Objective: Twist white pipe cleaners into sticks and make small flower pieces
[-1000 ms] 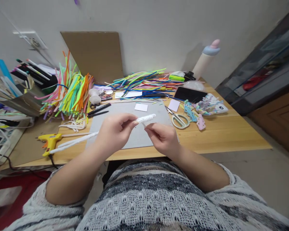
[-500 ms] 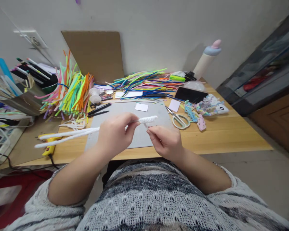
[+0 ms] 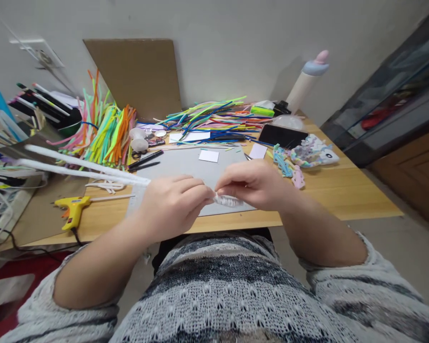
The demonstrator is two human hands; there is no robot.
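Head view: left fingers (image 3: 201, 194) and right fingers (image 3: 233, 174) both pinch the white coil (image 3: 230, 202); a slack pinch could let it unwind; long tails (image 3: 82, 164) might snag.

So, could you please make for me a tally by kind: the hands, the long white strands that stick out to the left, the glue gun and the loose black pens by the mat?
Left hand and right hand: 2
Long white strands: 2
Glue gun: 1
Loose black pens: 2
Total: 7
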